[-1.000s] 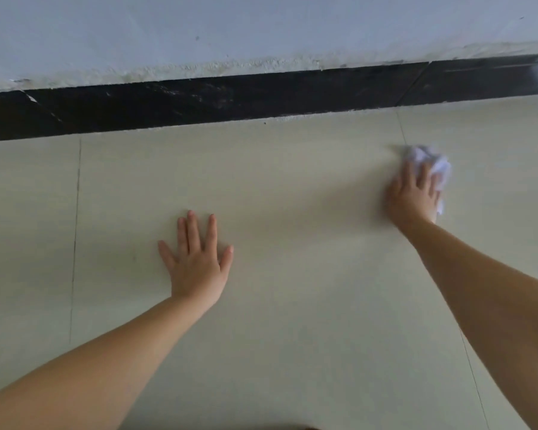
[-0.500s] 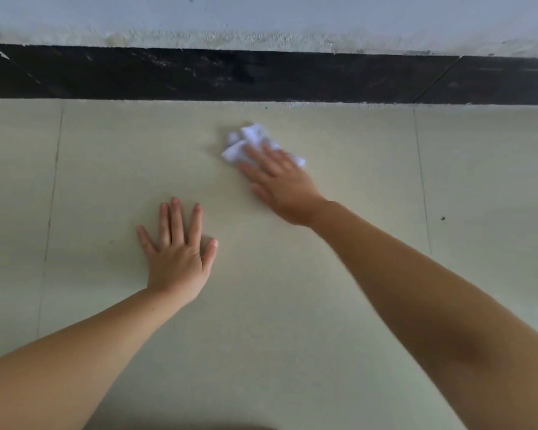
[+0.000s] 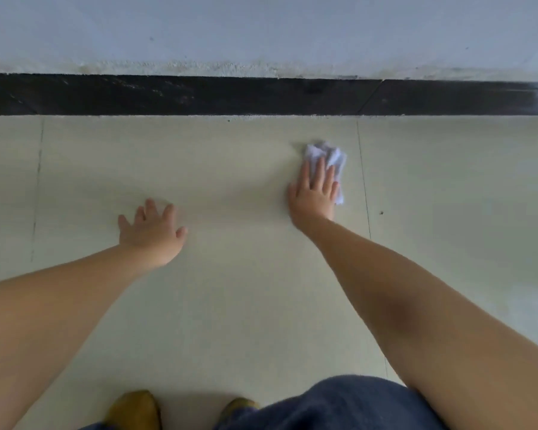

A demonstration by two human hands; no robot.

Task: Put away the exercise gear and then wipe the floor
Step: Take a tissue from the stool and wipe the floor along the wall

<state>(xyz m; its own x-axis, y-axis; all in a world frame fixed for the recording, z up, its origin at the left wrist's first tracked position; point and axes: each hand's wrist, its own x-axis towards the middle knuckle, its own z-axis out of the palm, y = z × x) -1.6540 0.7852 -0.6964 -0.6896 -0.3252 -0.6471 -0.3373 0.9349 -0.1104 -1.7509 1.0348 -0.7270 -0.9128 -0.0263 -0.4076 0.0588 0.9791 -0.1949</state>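
- While the floor (image 3: 246, 305) is wiped, head view: the right hand (image 3: 316, 193) lies flat, fingers straight, pressing a crumpled white cloth (image 3: 330, 156) onto the tile, near the black skirting (image 3: 199, 94).
- Left hand (image 3: 151, 231): fingers spread and holding nothing, palm down farther from the skirting than the cloth; apparently placed to prop the crouched body.
- Denim knee (image 3: 339, 405) and yellow shoes (image 3: 134, 408): farthest from the skirting.
- Exercise gear: none visible; presumably stowed.
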